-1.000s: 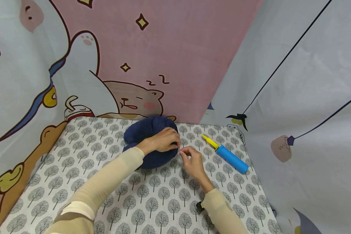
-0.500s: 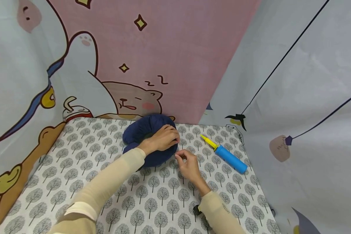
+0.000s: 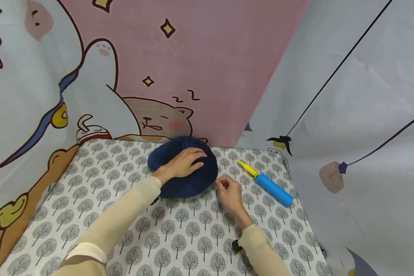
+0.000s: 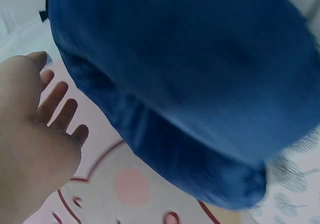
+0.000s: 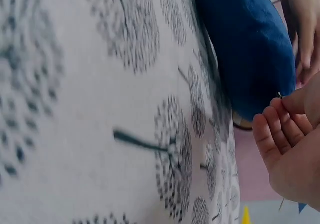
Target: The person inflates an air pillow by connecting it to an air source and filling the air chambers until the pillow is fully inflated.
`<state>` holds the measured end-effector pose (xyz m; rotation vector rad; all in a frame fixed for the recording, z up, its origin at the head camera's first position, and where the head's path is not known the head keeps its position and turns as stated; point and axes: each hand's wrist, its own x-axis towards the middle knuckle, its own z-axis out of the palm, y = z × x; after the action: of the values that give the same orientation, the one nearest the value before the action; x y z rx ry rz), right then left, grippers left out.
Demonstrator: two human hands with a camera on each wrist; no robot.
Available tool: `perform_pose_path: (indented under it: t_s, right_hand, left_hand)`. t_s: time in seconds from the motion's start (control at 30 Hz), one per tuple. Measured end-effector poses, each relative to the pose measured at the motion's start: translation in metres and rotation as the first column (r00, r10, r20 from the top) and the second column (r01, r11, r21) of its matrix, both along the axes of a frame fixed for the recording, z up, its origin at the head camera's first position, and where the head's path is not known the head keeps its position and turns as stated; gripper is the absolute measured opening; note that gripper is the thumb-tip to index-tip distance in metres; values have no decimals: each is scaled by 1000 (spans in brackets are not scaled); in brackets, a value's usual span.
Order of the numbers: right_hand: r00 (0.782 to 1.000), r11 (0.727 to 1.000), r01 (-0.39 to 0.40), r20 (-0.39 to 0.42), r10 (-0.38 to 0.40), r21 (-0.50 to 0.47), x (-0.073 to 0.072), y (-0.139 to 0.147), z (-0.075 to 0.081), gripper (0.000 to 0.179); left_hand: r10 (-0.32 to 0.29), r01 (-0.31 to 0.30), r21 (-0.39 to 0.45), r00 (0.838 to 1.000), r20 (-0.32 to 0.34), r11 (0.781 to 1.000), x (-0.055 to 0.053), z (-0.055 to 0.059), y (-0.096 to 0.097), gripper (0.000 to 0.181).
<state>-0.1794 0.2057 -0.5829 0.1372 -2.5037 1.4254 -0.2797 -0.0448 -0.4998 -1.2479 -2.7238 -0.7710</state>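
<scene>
A navy blue, plush U-shaped neck pillow (image 3: pixel 189 188) lies at the back of the table. My left hand (image 3: pixel 184 163) is over its top in the head view, fingers loosely extended. The left wrist view shows that hand (image 4: pixel 45 134) beside the pillow (image 4: pixel 190 63), with a visible space between them and nothing in its fingers. My right hand (image 3: pixel 230 193) is at the pillow's right edge. Its thumb and index finger pinch a small metallic tab (image 5: pixel 280 95) there, mostly hidden by the fingertips; the other fingers are half curled.
A blue hand pump (image 3: pixel 273 188) with a yellow nozzle (image 3: pixel 247 167) lies to the right of my right hand. White tree-print cloth (image 3: pixel 179 241) covers the table. Printed curtains (image 3: pixel 210 69) rise at the back and both sides.
My left hand has let go of the pillow's right edge and moved left. The pillow has spread rightward and its central gap no longer shows. My right hand has shifted slightly right.
</scene>
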Motion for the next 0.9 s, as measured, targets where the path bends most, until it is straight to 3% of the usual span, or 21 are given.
perform_pose_path:
  t_s: [0.2,0.37,0.5,0.57,0.73,0.77,0.83,0.9]
  right_hand:
    - [996,998,69,65,-68,-14,-9,13,-9,7]
    - [993,998,70,100,-69,-5,-9,14,-10,14]
    - [994,995,93,55,-94,29,-4,8,-6,32]
    - [994,993,106,13,-107,53,0,2,-4,41]
    - [993,991,95,-84,-87,92,9,-17,-2,55]
    - [993,993,79,-90,-71,87,10,-21,-2,58]
    - [995,994,57,-89,-50,89,11,-28,-3,61]
    - [998,996,41,-59,-36,82,11,-32,-3,63]
  left_hand:
    - [153,-155,45,988,32,987,-4,-6,-40,54]
    - [280,-282,56,959,35,958,-7,-16,-71,56]
    - [340,-347,79,937,82,935,-13,-29,-92,60]
    - [359,-371,84,924,128,925,-23,-45,-104,67]
    - [411,-425,61,896,166,903,-73,-131,-134,93]
    - [424,-438,42,887,183,898,-80,-143,-138,98]
    - [443,-456,9,870,218,890,-86,-154,-143,104]
    - [452,-468,-12,845,287,883,-77,-141,-141,106]
